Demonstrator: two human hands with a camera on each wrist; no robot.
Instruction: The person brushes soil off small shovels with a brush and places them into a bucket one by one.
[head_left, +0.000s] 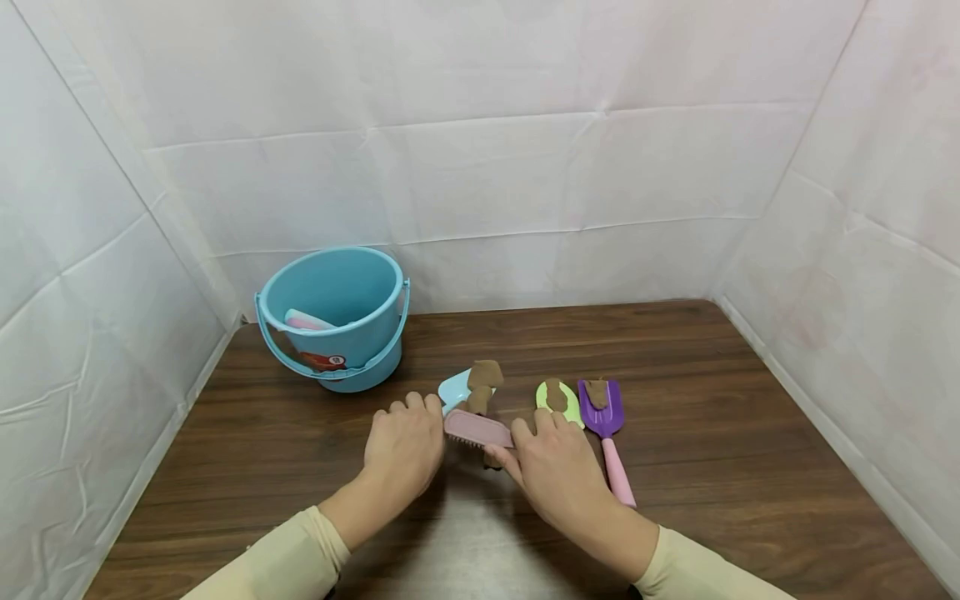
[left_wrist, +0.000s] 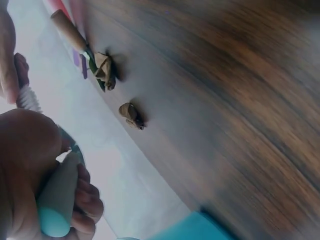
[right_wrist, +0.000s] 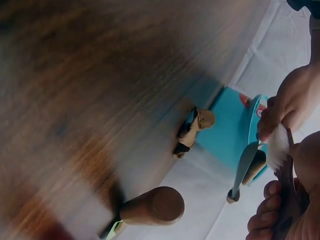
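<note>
My left hand (head_left: 405, 442) grips the handle (left_wrist: 59, 200) of a light blue toy shovel (head_left: 455, 389), its blade raised above the table in the right wrist view. My right hand (head_left: 558, 467) holds a pink brush (head_left: 478, 429) by its handle, and the bristles (right_wrist: 276, 147) are close to the shovel; whether they touch it I cannot tell. Brown clay-like lumps (head_left: 486, 373) appear at the shovel's blade in the head view. More brown lumps (left_wrist: 131, 115) lie on the table. The left palm and fingers partly hide the shovel's handle.
A light blue bucket (head_left: 375, 325) with a pink-and-white item (head_left: 307, 321) inside stands at the back left. Right of the hands lie a green shovel (head_left: 572, 407) and a purple shovel (head_left: 611, 410) with a pink handle, each carrying a brown lump. White cloth walls enclose the wooden table (head_left: 712, 467).
</note>
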